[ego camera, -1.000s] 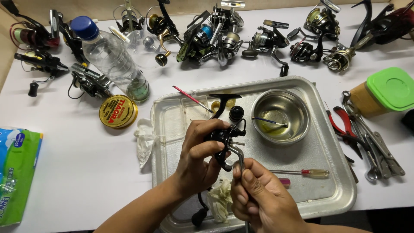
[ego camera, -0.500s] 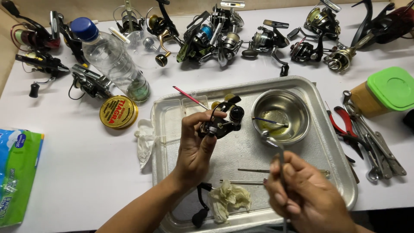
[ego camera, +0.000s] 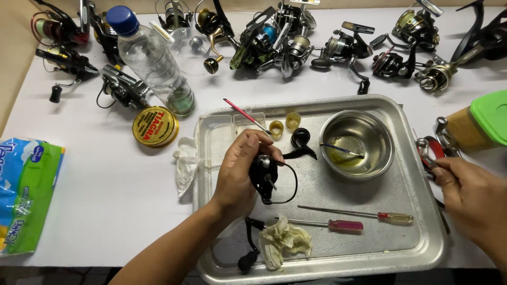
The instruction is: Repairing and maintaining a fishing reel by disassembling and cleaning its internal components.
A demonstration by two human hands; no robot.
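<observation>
My left hand (ego camera: 237, 174) grips a black fishing reel body (ego camera: 265, 178) with a thin wire bail, just above the metal tray (ego camera: 422, 248). My right hand (ego camera: 472, 198) is at the tray's right edge, fingers curled over red-handled pliers (ego camera: 430, 153); whether it grips them is unclear. Two screwdrivers lie on the tray, one with a yellow-red handle (ego camera: 393, 217) and one with a pink handle (ego camera: 346, 226). A steel bowl (ego camera: 356, 142) holds yellowish liquid and a small brush. A crumpled rag (ego camera: 285, 240) and a black crank handle (ego camera: 248, 248) lie at the tray's front.
Several fishing reels (ego camera: 274, 37) line the back of the white table. A plastic bottle (ego camera: 153, 63) and round yellow tin (ego camera: 155, 126) stand left of the tray, with a tissue pack (ego camera: 26, 190) at far left. A green-lidded container (ego camera: 483, 124) sits at right.
My right hand left the reel, set a screwdriver down on the tray and moved right to the pliers. My left hand lowered the reel body slightly.
</observation>
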